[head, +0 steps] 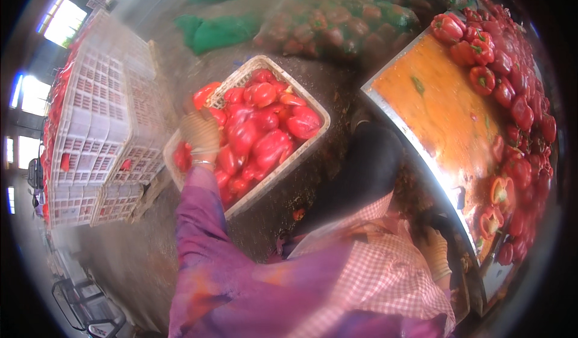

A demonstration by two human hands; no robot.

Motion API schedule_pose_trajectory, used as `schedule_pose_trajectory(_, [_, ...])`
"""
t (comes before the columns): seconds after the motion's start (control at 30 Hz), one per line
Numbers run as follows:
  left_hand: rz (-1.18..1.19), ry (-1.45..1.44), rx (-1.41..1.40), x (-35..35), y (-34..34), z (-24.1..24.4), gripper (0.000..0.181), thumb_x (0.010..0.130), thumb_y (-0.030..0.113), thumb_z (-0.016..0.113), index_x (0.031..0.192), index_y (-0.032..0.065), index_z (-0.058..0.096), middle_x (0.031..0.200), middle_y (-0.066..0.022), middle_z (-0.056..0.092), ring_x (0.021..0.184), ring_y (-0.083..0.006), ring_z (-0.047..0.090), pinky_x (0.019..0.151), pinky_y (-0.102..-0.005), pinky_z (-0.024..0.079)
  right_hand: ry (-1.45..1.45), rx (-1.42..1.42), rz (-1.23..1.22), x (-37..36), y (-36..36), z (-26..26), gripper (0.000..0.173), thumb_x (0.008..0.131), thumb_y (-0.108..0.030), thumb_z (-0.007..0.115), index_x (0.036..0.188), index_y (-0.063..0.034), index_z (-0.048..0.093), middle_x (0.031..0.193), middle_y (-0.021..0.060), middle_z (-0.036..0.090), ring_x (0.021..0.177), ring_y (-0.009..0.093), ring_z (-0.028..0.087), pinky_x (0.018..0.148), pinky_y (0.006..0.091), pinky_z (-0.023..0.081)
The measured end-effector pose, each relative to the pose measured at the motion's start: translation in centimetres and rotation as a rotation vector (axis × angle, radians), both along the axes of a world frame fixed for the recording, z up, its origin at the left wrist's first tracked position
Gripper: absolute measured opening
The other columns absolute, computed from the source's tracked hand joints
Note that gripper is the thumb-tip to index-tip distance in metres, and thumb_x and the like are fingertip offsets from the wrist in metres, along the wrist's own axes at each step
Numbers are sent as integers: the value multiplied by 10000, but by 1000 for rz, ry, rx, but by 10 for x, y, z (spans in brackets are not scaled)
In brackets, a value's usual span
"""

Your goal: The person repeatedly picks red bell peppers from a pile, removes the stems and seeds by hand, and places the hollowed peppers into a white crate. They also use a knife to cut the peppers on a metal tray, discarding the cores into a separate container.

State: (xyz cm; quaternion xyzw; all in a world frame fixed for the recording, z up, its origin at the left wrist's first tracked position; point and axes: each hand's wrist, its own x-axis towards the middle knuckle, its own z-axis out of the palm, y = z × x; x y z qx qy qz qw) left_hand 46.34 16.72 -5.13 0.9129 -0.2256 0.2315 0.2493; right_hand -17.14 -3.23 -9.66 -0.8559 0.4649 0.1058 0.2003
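My left hand [201,132], in a beige striped glove with dark fingertips, reaches over the left side of a whitish plastic crate [280,175] on the floor. At its blurred fingertips a red bell pepper piece [206,94] overlaps the crate's rim; whether the fingers grip it cannot be told. Red bell peppers [259,130], many cut, fill the crate. My right hand [435,252], gloved alike, is low beside my checked apron [379,275], near the metal edge of the sorting table [433,89]. Its fingers are dark and partly hidden, so what they hold is unclear.
Red peppers [519,107] are heaped along the table's far side, with cut halves [492,223] near me. Stacked white crates [99,126] of peppers stand at the left on a wooden pallet [151,196]. Mesh sacks [334,24] of peppers and green netting [216,31] lie ahead.
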Motion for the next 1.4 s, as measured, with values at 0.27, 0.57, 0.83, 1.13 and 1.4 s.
schedule_pose_trajectory(0.27, [-129,175,1049,86,-31,-136,382,958,152,554,1308,0,564,1243,-215,664,1174,-336,633,1054,-428,465,215,23,68,31,-9,16,286,906,-240,625,1134,-69,641,1027,198,661,939,384,675,755,491,563])
schedule_pose_trajectory(0.57, [-414,440,1301,133,-80,-146,253,880,177,687,1089,40,725,1088,-172,744,1022,-332,721,824,-442,580,117,-21,-34,65,-31,56,328,904,-196,611,1205,-63,609,1047,191,655,923,387,680,792,496,549])
schedule_pose_trajectory(0.83, [-342,458,1442,167,-35,-163,346,797,105,749,1137,53,707,1142,-203,718,1134,-340,677,920,-421,550,74,-215,-177,55,-105,98,294,910,-190,623,1192,-109,612,1033,208,653,905,406,671,800,515,545])
schedule_pose_trajectory(1.13, [9,623,1241,75,-90,-91,413,877,72,659,1286,38,611,1252,-242,660,1168,-370,646,995,-441,500,662,-452,-446,32,-325,78,329,904,-141,649,1221,-52,658,1239,177,659,1096,320,683,880,418,571])
schedule_pose_trajectory(1.4, [-476,335,579,39,-78,-53,446,950,327,613,1257,5,629,1133,-268,680,1087,-417,645,936,-477,496,-904,82,-893,24,-298,122,227,929,-261,623,996,-81,745,989,105,752,890,229,718,725,357,535])
